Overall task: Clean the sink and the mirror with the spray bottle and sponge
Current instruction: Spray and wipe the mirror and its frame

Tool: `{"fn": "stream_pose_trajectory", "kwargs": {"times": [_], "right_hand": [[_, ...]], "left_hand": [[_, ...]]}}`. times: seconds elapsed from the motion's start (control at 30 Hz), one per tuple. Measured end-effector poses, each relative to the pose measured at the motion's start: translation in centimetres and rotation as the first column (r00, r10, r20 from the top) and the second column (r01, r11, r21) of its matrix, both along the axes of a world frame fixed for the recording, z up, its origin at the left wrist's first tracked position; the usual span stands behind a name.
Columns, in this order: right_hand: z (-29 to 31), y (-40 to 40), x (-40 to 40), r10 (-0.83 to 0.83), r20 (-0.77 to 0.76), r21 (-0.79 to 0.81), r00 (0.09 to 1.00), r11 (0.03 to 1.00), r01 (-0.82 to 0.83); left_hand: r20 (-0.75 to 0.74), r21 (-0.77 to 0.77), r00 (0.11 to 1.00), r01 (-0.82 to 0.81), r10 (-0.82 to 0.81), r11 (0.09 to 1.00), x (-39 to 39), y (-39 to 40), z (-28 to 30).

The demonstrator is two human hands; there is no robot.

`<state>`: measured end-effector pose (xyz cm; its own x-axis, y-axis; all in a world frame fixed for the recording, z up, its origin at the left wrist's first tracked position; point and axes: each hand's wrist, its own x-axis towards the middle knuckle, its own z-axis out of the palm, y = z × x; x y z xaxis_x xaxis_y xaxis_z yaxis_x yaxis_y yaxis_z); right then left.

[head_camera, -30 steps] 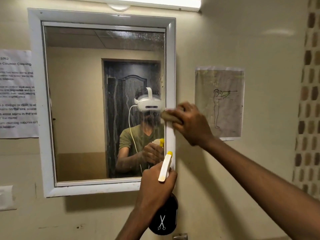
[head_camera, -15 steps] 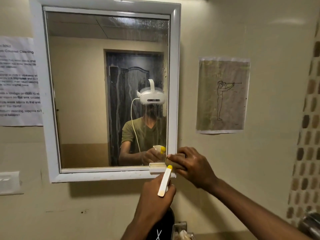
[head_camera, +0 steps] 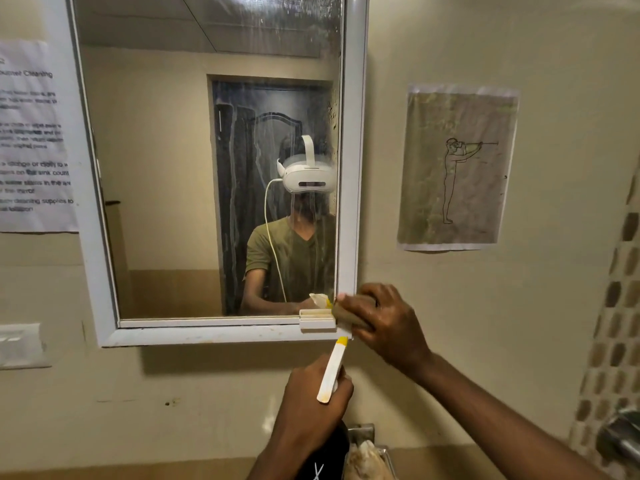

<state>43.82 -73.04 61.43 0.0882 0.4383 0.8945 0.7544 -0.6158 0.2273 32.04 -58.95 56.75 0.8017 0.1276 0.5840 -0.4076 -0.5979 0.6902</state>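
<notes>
A white-framed mirror (head_camera: 214, 168) hangs on the wall, its glass streaked with runs of liquid. My right hand (head_camera: 384, 323) grips a brownish sponge (head_camera: 346, 315) and presses it on the frame's lower right corner. My left hand (head_camera: 311, 403) holds a dark spray bottle (head_camera: 323, 455) by its neck, below the mirror. Its white nozzle with a yellow tip (head_camera: 333, 370) points up toward the frame. The sink is out of view.
A small white clip (head_camera: 317, 319) sits on the mirror's bottom edge. A printed notice (head_camera: 33, 140) hangs to the left, a drawing on paper (head_camera: 457, 168) to the right. A metal soap holder (head_camera: 369, 452) lies below, with a tap (head_camera: 620, 434) at the right edge.
My right hand slid the sponge down the right side of the mirror frame to its bottom corner. The view tilted down; my left hand kept the bottle in place.
</notes>
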Motion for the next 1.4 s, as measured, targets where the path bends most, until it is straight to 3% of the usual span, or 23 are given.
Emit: {"fn": "stream_pose_trajectory", "kwargs": {"times": [0.2,0.43,0.63,0.8,0.9,1.03,1.17,1.3,1.4], "right_hand": [[-3.8,-0.8,0.5,-0.057,0.129,-0.163,0.99,0.984,0.078],[-3.6,0.2,0.3,-0.096,0.463,-0.119,0.881,0.978,0.169],[-3.9,-0.5,-0.2,-0.108,0.38,-0.107,0.919,0.981,0.159],[-4.7,2.0,-1.9,-0.107,0.434,-0.227,0.894,0.948,0.223],[-4.3,4.5,-2.7,-0.107,0.408,-0.202,0.907,0.958,0.204],[-3.4,2.1,-2.4,-0.145,0.386,-0.152,0.911,0.964,0.218],[-3.1,2.3,-2.8,-0.171,0.431,-0.184,0.886,0.945,0.271],[-2.9,5.8,-3.9,-0.185,0.398,-0.22,0.899,0.932,0.289],[-2.8,3.8,-3.4,-0.193,0.4,-0.24,0.896,0.921,0.306]], "left_hand": [[-0.033,-0.04,0.999,-0.037,0.035,0.999,-0.1,0.3,-1.4],[0.011,-0.07,0.996,-0.085,0.086,0.994,-0.7,2.5,-1.1],[0.013,-0.032,0.997,-0.077,0.078,0.997,-0.2,3.1,-1.3],[0.004,-0.075,0.996,-0.088,0.088,0.993,-0.7,3.4,-1.5],[0.006,-0.055,0.995,-0.102,0.103,0.993,-1.0,4.1,-1.3],[0.007,-0.012,0.993,-0.121,0.121,0.993,-1.3,5.4,-1.3],[-0.026,-0.094,0.985,-0.172,0.17,0.981,-1.7,6.1,-1.5],[-0.022,-0.069,0.986,-0.167,0.166,0.984,-1.9,6.9,-1.3],[-0.032,-0.061,0.988,-0.151,0.15,0.987,-1.7,7.0,-1.1]]}}
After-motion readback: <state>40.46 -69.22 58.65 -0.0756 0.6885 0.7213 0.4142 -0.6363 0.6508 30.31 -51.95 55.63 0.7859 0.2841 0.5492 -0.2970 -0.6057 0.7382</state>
